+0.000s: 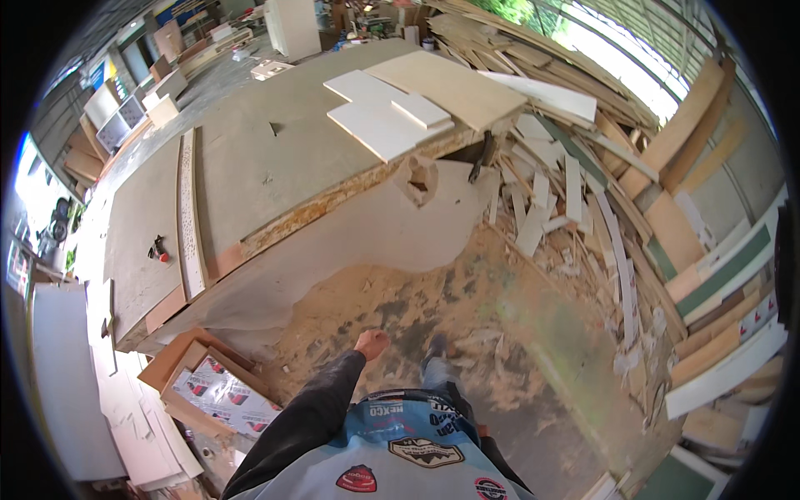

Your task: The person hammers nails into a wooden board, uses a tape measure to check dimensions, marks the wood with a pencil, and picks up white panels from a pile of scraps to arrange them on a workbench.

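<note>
My left hand [372, 343] hangs in front of my body over the dusty floor [400, 308], below the near side of a large worktable [250, 183]. Its fingers look curled in, and nothing shows in them. Only a sliver of my right hand [482, 431] appears beside my right hip; its fingers are hidden behind my shirt. Neither hand touches the table. On the tabletop lie white panels [367, 117], a larger beige board [454, 83], a long narrow strip [191, 208] and a small red-and-black tool [158, 249].
Left of my legs stands an open cardboard box [221, 387] with printed wrapping inside. A heap of board offcuts [542, 183] spreads right of the table, and stacked planks [725, 308] lean along the right side. A white panel [62, 375] stands at far left.
</note>
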### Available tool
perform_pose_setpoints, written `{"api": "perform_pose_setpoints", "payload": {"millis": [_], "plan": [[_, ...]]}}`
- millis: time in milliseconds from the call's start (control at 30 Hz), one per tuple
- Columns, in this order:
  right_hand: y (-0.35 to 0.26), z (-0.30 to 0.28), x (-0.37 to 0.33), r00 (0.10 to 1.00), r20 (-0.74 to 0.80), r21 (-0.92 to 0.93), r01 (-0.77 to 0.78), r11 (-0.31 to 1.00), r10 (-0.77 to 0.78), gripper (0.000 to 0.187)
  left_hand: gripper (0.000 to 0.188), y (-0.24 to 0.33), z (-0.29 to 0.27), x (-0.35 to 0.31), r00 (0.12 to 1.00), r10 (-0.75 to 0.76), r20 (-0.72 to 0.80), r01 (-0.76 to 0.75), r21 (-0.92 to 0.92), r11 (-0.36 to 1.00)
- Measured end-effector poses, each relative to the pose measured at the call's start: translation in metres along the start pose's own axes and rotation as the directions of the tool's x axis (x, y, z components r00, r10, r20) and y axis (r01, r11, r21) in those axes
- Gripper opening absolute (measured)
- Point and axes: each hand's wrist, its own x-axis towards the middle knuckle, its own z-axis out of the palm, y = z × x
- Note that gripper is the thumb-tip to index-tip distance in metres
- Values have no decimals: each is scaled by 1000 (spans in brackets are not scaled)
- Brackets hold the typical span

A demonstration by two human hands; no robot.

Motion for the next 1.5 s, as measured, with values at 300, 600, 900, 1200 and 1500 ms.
{"api": "perform_pose_setpoints", "payload": {"millis": [300, 600, 900, 1200, 1500], "plan": [[-12, -235, 254, 927, 307, -154, -174, 973, 215, 36, 35, 59, -52, 86, 952, -168, -257, 98, -264, 960], [-125, -347, 474, 920, -14, 289, -370, 883, 391, 36, 29, 127, -149, 180, 821, -105, -562, -71, -283, 957], [-170, -350, 590, 1000, -15, 298, -15, 955, 20, 36, 24, 237, -206, 345, 829, 27, -558, -261, -345, 902], [-303, -451, 643, 993, 110, 775, -106, 623, 33, 26, 27, 235, -200, 401, 889, -448, -91, 160, -856, 491], [-356, -526, 712, 966, 255, 782, -227, 581, 34, 23, 33, 252, -198, 398, 762, -565, -317, 10, -866, 500]]}}
